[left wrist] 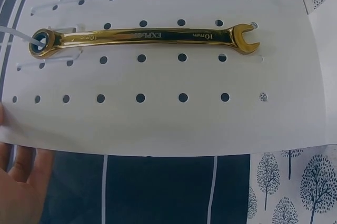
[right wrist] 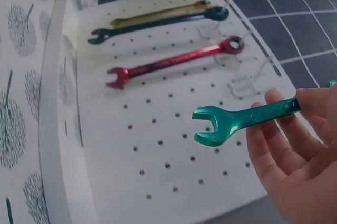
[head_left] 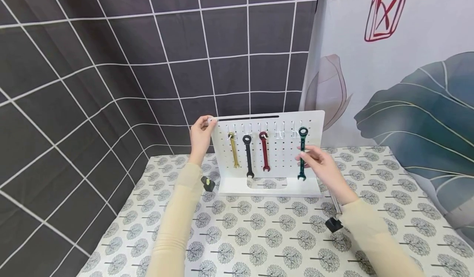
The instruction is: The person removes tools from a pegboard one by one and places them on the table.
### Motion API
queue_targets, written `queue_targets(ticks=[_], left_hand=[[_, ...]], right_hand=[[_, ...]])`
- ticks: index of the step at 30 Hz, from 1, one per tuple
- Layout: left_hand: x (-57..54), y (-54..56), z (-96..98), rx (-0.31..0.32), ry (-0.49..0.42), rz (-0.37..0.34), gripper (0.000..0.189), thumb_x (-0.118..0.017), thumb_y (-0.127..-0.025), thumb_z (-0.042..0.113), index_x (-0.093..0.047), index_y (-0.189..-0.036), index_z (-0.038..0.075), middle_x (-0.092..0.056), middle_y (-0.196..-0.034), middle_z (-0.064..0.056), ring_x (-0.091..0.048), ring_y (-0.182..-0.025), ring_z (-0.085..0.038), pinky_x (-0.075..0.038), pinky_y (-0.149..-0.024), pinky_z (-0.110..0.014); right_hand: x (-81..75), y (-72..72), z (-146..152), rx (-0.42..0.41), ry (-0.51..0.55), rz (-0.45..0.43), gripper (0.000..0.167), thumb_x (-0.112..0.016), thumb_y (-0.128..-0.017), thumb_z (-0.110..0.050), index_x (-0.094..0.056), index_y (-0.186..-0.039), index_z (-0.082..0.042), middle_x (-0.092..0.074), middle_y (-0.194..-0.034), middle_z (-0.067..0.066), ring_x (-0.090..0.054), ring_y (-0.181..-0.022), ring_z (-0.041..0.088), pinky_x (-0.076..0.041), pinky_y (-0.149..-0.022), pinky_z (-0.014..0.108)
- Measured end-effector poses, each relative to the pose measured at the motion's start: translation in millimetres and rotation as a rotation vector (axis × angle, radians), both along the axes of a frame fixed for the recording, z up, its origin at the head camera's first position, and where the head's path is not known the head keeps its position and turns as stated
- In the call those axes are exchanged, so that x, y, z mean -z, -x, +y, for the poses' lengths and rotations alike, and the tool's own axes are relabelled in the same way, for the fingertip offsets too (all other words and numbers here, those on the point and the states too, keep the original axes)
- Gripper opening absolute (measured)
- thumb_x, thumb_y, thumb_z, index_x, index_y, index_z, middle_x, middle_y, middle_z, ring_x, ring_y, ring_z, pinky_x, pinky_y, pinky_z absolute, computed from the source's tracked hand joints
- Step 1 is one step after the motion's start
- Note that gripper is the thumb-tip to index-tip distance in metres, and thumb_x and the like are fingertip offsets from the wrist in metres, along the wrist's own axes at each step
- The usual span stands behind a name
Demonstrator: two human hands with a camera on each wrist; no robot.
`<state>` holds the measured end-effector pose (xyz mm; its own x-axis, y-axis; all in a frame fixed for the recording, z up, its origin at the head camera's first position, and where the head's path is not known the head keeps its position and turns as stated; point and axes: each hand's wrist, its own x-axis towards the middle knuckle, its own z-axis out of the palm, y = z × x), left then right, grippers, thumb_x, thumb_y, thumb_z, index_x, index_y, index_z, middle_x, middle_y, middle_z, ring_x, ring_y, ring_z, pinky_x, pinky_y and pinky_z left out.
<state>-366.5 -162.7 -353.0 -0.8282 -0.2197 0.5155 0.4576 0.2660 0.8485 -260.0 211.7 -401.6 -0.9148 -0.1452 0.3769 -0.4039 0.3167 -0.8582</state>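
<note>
My left hand (head_left: 201, 136) grips the top left corner of a white pegboard (head_left: 281, 161), thumb in front and fingers behind. Between thumb and fingers my right hand (head_left: 321, 164) pinches a green ratchet wrench (head_left: 302, 157) upright before the board's right side. Its ring end is up by the rightmost hook, and its open end points down. From hooks on the board hang a gold wrench (left wrist: 152, 37), a black wrench (head_left: 248, 157) and a red wrench (right wrist: 176, 62). Bare white hooks (right wrist: 243, 85) stick out between the red wrench and the green one.
The board's white base (head_left: 233, 189) stands on a tablecloth (head_left: 255, 231) printed with trees. Black clips lie on both sides, a left one (head_left: 208, 184) and a right one (head_left: 333, 224) under my forearm. Behind hangs a dark gridded curtain (head_left: 177, 79).
</note>
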Motion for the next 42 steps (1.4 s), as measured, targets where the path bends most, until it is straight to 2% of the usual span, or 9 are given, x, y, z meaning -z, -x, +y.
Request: queue_targets(ticks=[5, 14, 21, 24, 26, 28, 33, 38, 42], left_hand=[[-0.6, -0.7, 0.3, -0.006, 0.000, -0.003, 0.028, -0.073, -0.095, 0.023, -0.069, -0.112, 0.001, -0.072, -0.102, -0.014, -0.067, -0.090, -0.018, -0.054, -0.086, -0.031], [-0.6, 1.8, 2.1, 0.005, 0.011, 0.003, 0.028, -0.073, -0.094, 0.023, -0.069, -0.111, 0.001, -0.072, -0.101, -0.014, -0.065, -0.086, -0.015, -0.053, -0.082, -0.028], [5.2, -1.1, 0.9, -0.009, 0.011, -0.012, 0.028, -0.073, -0.095, 0.024, -0.069, -0.111, 0.002, -0.072, -0.102, -0.013, -0.067, -0.090, -0.017, -0.054, -0.085, -0.029], [8.4, -4.1, 0.5, -0.012, 0.008, -0.028, 0.028, -0.073, -0.094, 0.023, -0.069, -0.112, 0.002, -0.072, -0.102, -0.014, -0.067, -0.090, -0.018, -0.054, -0.084, -0.030], [9.3, -4.9, 0.5, -0.015, 0.009, -0.031, 0.029, -0.074, -0.094, 0.024, -0.069, -0.112, 0.002, -0.072, -0.102, -0.014, -0.067, -0.090, -0.018, -0.054, -0.084, -0.030], [9.1, -5.0, 0.8, -0.010, 0.006, -0.029, 0.029, -0.074, -0.094, 0.025, -0.070, -0.112, 0.002, -0.072, -0.102, -0.014, -0.067, -0.090, -0.019, -0.054, -0.085, -0.031], [5.4, -1.3, 0.7, -0.008, 0.003, -0.020, 0.030, -0.074, -0.094, 0.027, -0.069, -0.112, 0.003, -0.072, -0.102, -0.012, -0.066, -0.091, -0.017, -0.053, -0.086, -0.030], [0.8, -0.1, 0.7, -0.009, 0.005, -0.018, 0.030, -0.074, -0.094, 0.027, -0.070, -0.112, 0.003, -0.072, -0.103, -0.012, -0.066, -0.091, -0.016, -0.053, -0.086, -0.031], [0.1, -0.3, 1.1, -0.011, 0.011, -0.017, 0.030, -0.074, -0.094, 0.026, -0.069, -0.112, 0.002, -0.072, -0.104, -0.013, -0.066, -0.092, -0.018, -0.053, -0.086, -0.031]], right_hand=[[-6.6, -10.1, 27, 0.057, 0.020, 0.025, 0.037, -0.057, -0.105, -0.019, -0.055, -0.136, 0.001, -0.074, -0.104, -0.007, -0.070, -0.087, 0.008, -0.054, -0.079, 0.019], [-5.2, -20.7, 68, 0.154, -0.001, 0.004, 0.032, -0.058, -0.105, -0.024, -0.061, -0.133, -0.011, -0.072, -0.102, -0.017, -0.068, -0.088, 0.001, -0.052, -0.080, 0.014], [6.2, -28.1, 91, 0.189, -0.044, -0.061, 0.034, -0.057, -0.105, -0.029, -0.060, -0.134, -0.011, -0.066, -0.103, -0.027, -0.063, -0.092, -0.005, -0.053, -0.076, 0.015], [15.5, -31.5, 100, 0.206, -0.075, -0.117, 0.041, -0.057, -0.105, -0.031, -0.058, -0.136, -0.004, -0.062, -0.104, -0.029, -0.059, -0.092, -0.009, -0.053, -0.076, 0.015], [21.0, -32.8, 104, 0.231, -0.107, -0.164, 0.049, -0.057, -0.104, -0.034, -0.054, -0.139, 0.000, -0.062, -0.107, -0.023, -0.060, -0.089, -0.009, -0.053, -0.076, 0.016], [25.1, -32.9, 106, 0.252, -0.140, -0.200, 0.057, -0.056, -0.104, -0.038, -0.050, -0.141, 0.005, -0.063, -0.115, -0.007, -0.059, -0.086, -0.009, -0.054, -0.078, 0.024], [32.7, -31.8, 111, 0.271, -0.168, -0.264, 0.065, -0.055, -0.104, -0.040, -0.044, -0.144, 0.010, -0.052, -0.134, 0.031, -0.056, -0.083, -0.013, -0.056, -0.076, 0.027], [41.2, -30.1, 116, 0.244, -0.177, -0.300, 0.064, -0.054, -0.105, -0.038, -0.042, -0.143, 0.013, -0.048, -0.137, 0.037, -0.057, -0.082, -0.012, -0.057, -0.075, 0.023], [48.7, -29.4, 120, 0.219, -0.213, -0.344, 0.065, -0.054, -0.105, -0.037, -0.040, -0.145, 0.013, -0.047, -0.138, 0.039, -0.066, -0.083, 0.000, -0.058, -0.077, 0.030]])
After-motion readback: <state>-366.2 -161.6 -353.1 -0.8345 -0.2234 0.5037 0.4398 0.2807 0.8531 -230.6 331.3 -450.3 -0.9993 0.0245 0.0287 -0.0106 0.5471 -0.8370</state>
